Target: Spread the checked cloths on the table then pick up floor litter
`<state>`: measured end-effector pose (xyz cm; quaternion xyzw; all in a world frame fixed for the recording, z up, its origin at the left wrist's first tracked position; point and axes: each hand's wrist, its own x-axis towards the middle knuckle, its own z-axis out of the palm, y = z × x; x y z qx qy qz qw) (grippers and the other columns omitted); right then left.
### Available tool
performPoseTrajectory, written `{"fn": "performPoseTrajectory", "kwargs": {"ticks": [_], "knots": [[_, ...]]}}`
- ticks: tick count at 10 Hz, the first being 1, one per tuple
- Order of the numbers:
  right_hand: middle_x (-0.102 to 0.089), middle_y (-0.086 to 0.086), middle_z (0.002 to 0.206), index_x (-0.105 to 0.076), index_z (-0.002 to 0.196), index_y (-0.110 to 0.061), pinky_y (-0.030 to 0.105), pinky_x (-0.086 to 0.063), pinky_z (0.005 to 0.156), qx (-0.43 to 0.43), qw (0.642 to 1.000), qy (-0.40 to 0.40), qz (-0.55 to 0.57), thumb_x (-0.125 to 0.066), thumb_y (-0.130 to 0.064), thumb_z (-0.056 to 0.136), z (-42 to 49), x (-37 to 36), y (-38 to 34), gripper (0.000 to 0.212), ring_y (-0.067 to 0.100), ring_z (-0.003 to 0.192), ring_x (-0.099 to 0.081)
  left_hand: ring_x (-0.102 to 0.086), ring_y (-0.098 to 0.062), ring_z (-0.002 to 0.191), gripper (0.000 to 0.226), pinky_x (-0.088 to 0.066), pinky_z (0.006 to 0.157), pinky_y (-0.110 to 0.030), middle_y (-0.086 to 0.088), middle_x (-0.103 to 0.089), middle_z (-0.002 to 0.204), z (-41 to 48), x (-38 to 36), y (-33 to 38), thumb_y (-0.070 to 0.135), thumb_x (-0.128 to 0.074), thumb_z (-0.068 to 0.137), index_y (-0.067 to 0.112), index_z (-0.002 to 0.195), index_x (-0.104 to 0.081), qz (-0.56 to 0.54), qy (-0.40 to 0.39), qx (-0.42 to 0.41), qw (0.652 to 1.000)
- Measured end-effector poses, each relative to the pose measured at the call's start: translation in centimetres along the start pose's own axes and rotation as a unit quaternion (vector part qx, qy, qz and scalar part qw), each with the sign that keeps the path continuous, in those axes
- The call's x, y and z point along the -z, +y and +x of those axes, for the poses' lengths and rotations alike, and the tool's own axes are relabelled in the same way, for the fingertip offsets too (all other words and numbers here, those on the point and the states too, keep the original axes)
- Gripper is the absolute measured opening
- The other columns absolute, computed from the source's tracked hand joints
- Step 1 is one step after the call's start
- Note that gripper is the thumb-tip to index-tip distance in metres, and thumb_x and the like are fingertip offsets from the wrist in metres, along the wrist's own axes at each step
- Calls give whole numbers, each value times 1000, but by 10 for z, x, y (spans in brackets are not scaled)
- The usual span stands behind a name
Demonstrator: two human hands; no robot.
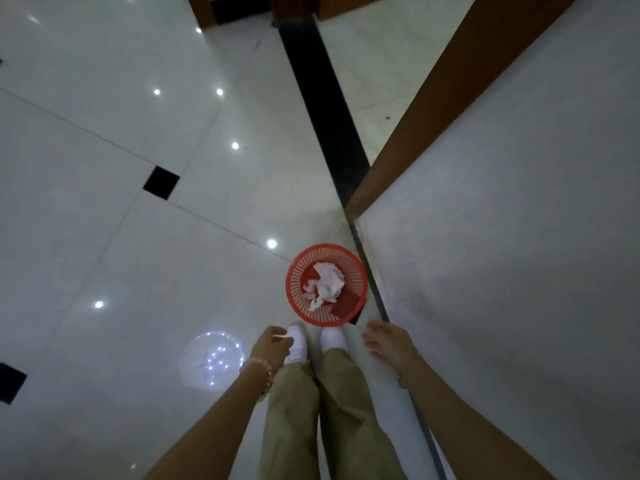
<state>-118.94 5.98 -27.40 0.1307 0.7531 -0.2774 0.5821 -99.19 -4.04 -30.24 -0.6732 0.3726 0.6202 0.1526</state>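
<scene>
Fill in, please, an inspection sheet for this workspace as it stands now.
Surface: glossy white tiled floor, black inset squares, light reflections.
Job's things: small white scrap pinched by left hand; red basket on floor by the feet, crumpled paper inside; cloths and table not seen.
Clutter: dark speck on far tiles.
Grippers: left hand pinches scrap; right hand open, empty.
Cables: nothing seen.
Surroundings: white wall with brown trim on the right; black strip across floor.

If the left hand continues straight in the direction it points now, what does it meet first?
Probably the red basket, near its rim: the left hand, pinching a white scrap, points that way. It overlaps the white shoe here, but height is unclear.
</scene>
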Motion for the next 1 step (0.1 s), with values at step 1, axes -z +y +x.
{"fn": "performPoseTrajectory", "kwargs": {"ticks": [1], "knots": [[-67,9,85,-64,103,-3,25,-49,66,31,999,18,20,-59,-12,90,-28,17,6,17,21,78,-63,-61,-31,93,7,-52,78,-36,-17,-64,100,-38,11,1,8,-56,89,9,96,-56,-17,19,-18,999]]}}
